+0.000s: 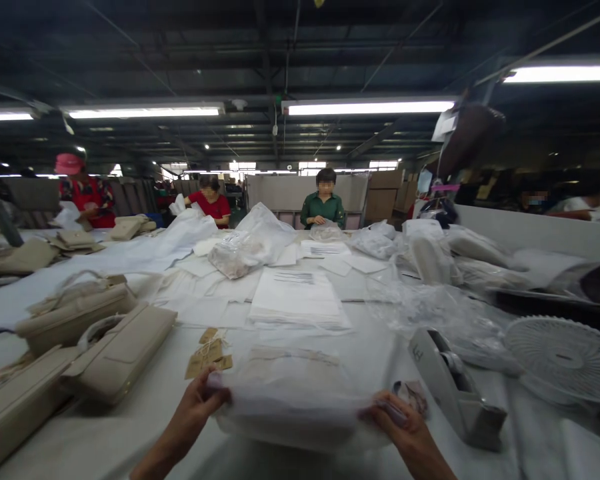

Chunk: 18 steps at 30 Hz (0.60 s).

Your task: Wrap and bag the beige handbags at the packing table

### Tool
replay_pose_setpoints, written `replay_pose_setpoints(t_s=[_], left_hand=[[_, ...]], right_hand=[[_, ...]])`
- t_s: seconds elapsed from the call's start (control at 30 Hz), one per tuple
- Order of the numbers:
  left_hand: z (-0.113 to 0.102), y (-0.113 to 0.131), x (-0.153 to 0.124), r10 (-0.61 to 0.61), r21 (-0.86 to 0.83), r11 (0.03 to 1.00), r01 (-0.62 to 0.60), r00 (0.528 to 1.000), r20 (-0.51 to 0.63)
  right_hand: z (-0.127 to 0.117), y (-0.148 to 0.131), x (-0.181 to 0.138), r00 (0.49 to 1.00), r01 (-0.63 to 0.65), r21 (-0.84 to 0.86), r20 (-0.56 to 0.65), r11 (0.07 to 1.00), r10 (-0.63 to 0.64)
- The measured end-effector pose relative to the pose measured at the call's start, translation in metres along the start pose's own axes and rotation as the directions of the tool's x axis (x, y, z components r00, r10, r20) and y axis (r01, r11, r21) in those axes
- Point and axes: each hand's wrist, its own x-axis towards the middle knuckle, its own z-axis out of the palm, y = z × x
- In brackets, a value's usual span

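A translucent white plastic bag (290,407) with a beige item inside lies on the table in front of me, its near edge blurred. My left hand (203,400) pinches the bag's left corner between thumb and fingers. At the opposite corner my right hand (397,420) is closed on the plastic too. What is inside shows only faintly through the film; it cannot be made out fully. Brown paper tags (207,353) with strings lie just beyond my left hand. Close to my right hand is a grey tape dispenser (455,387).
Beige handbags (125,347) crowd the left side. A stack of white printed bags (297,300) lies ahead. Clear plastic wrapping (445,320) and a white fan (565,357) occupy the right. Across the table a person in green (324,207) and people in red work.
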Motion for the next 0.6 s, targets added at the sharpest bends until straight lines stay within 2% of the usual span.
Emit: replay_pose_setpoints(t_s=[0.1, 0.2, 0.3, 0.4, 0.5, 0.6], left_hand=[[0.003, 0.000, 0.008, -0.024, -0.071, 0.997, 0.024, 1.000, 0.004], [0.004, 0.004, 0.016, -0.062, -0.042, 0.997, 0.064, 0.997, 0.040], [0.004, 0.002, 0.021, -0.054, 0.009, 0.999, 0.054, 0.998, 0.033], [0.006, -0.011, 0.021, 0.066, 0.212, 0.977, -0.035, 0.988, -0.139], [0.011, -0.028, 0.014, 0.181, 0.406, 0.913, -0.037, 0.929, -0.323], [0.015, -0.038, 0.008, 0.221, 0.463, 0.886, -0.015, 0.892, -0.395]], right_hand=[[0.005, 0.005, 0.004, 0.996, -0.010, 0.095, -0.089, 0.995, 0.018], [0.008, 0.006, 0.006, 0.989, -0.028, 0.147, -0.141, 0.989, 0.049], [0.012, 0.008, 0.009, 0.984, -0.029, 0.121, -0.172, 0.992, 0.050], [0.016, 0.013, 0.015, 0.969, -0.008, 0.051, -0.246, 0.999, 0.020], [0.020, 0.018, 0.023, 0.953, -0.022, -0.048, -0.303, 0.999, 0.007], [0.025, 0.018, 0.028, 0.953, -0.017, -0.168, -0.300, 0.986, -0.035]])
